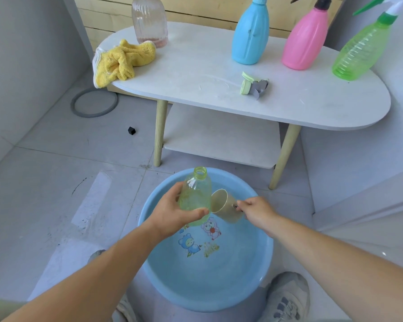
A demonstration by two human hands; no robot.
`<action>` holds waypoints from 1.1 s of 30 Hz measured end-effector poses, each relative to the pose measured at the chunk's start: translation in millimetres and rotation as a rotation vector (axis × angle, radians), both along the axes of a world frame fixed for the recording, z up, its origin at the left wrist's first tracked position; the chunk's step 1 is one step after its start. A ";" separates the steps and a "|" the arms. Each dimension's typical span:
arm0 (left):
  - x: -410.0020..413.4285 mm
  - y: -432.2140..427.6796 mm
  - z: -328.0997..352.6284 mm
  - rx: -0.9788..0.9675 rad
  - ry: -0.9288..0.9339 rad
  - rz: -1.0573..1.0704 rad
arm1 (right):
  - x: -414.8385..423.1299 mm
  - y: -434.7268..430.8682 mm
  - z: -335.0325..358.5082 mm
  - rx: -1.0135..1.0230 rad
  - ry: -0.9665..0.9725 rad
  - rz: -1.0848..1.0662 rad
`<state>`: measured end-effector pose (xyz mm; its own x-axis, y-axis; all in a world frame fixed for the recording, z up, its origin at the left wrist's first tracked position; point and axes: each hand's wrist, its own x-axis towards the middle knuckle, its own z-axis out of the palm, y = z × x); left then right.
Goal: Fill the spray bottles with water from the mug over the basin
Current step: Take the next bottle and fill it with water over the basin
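Observation:
My left hand grips an open, capless green bottle over the blue basin, which holds water and has cartoon prints on its bottom. My right hand holds a beige mug by its handle, tipped on its side with the mouth facing the bottle and its rim touching the bottle's side. On the white table stand a blue spray bottle, a pink spray bottle and a green spray bottle. A loose pale green spray head lies on the table.
A yellow cloth hangs over the table's left edge beside a clear ribbed bottle. A grey ring and a small black cube lie on the tiled floor. My shoes flank the basin's near rim.

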<state>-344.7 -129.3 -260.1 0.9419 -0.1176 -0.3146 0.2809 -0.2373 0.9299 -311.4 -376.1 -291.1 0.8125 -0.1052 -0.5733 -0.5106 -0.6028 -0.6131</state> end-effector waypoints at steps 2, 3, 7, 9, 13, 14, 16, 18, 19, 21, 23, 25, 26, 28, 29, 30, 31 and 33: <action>3.3 0.1 -6.8 0.018 0.011 0.007 | 2.6 -0.9 -12.8 -0.070 0.004 0.078; 2.0 1.2 -6.5 0.017 0.007 0.011 | 1.5 -0.6 -14.7 -0.097 -0.002 0.126; 3.6 2.0 -11.9 0.010 0.024 0.015 | 4.3 -4.3 -20.8 -0.202 -0.040 0.298; 4.7 2.3 -13.0 -0.015 0.032 0.030 | 3.0 -5.7 -22.1 -0.224 -0.048 0.367; 4.3 1.8 -11.7 -0.044 0.033 0.040 | -1.0 -7.3 -24.7 -0.230 -0.060 0.456; 4.1 2.0 -11.8 -0.046 0.035 0.040 | -1.8 -7.2 -25.1 -0.230 -0.062 0.464; 3.3 2.4 -12.0 -0.048 0.039 0.038 | -3.3 -6.3 -25.1 -0.231 -0.059 0.470; 2.7 3.3 -12.3 -0.045 0.043 0.037 | -3.9 -5.4 -25.7 -0.237 -0.060 0.475; 2.4 3.8 -12.4 -0.043 0.046 0.036 | -3.8 -5.1 -26.2 -0.241 -0.057 0.481; 2.2 3.9 -12.2 -0.037 0.051 0.031 | -3.1 -5.9 -28.3 -0.251 -0.043 0.495; 2.6 3.5 -12.8 -0.036 0.049 0.025 | -1.9 -6.8 -29.6 -0.254 -0.027 0.508; 3.2 3.6 -13.1 -0.034 0.045 0.026 | -1.1 -7.0 -30.5 -0.256 -0.013 0.516; 3.5 3.6 -13.3 -0.035 0.045 0.028 | -1.0 -6.8 -30.4 -0.261 -0.006 0.522; 3.3 3.9 -13.4 -0.037 0.051 0.027 | -1.7 -6.7 -30.7 -0.266 0.016 0.525; 3.1 3.9 -13.2 -0.037 0.053 0.024 | -1.8 -6.8 -31.3 -0.260 0.025 0.521; 2.9 3.8 -13.0 -0.035 0.056 0.022 | -2.2 -6.8 -31.9 -0.249 0.033 0.513; 2.7 3.7 -12.9 -0.033 0.058 0.021 | -2.5 -6.7 -32.2 -0.238 0.037 0.504; 2.6 3.8 -12.4 -0.027 0.057 0.022 | -1.9 -6.5 -32.0 -0.230 0.038 0.495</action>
